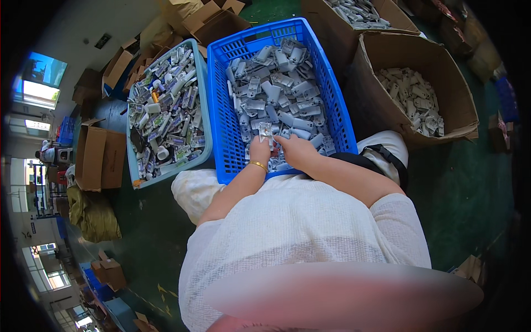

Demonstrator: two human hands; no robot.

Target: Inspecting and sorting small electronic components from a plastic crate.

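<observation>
My left hand [260,151], with a gold bracelet on the wrist, grips a small pale plastic casing [265,129] that points away from me. Its open inner side seems to face up. Close beside it, my right hand [297,150] is curled, fingertips at the near end of the casing; whether something small is pinched there is too small to tell. Both hands are over the near end of a blue slotted plastic crate [335,105]. Heaped inside that crate are many similar white and grey casings [272,93].
To the left stands a light-blue tub [205,110] full of mixed plastic devices [171,102]. On the right, a large cardboard box [381,105] holds white plastic pieces [412,99]; another box with grey parts [359,14] stands behind. Cartons [102,155] and a yellowish sack [94,216] lie farther left.
</observation>
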